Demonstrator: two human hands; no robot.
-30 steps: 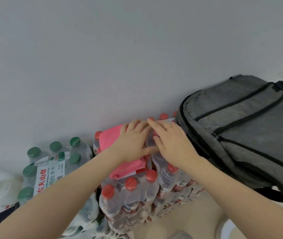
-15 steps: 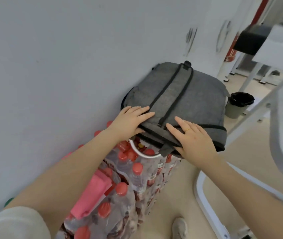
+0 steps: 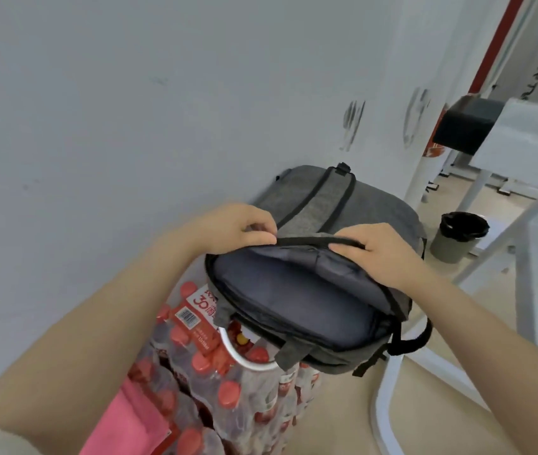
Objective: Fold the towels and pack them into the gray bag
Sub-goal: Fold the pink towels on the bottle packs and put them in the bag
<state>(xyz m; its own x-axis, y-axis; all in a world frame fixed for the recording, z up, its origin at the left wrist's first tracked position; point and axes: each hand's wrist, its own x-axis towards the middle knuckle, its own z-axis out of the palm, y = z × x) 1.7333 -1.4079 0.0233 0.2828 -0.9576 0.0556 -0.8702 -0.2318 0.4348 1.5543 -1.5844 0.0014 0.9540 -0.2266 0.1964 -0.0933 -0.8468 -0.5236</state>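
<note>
The gray bag [image 3: 376, 205] lies on top of shrink-wrapped packs of red-capped bottles, against the white wall. Its main compartment is open and shows a dark lining [image 3: 294, 290] with nothing visible inside. My left hand [image 3: 238, 228] pinches the upper edge of the opening at its left end. My right hand [image 3: 379, 251] grips the same edge further right and holds the flap up. A folded pink towel [image 3: 130, 425] rests on the bottle packs at the lower left, partly behind my left forearm.
Packs of red-capped bottles [image 3: 215, 389] stand under the bag and towel. A white metal frame [image 3: 389, 399] rises on the right. A small bin with a black liner [image 3: 458, 234] sits on the floor beyond the bag. The white wall [image 3: 130, 110] is on the left.
Both hands left the pink towel and went to the gray bag. They now hold the upper edge lifted, so the compartment that was shut is open.
</note>
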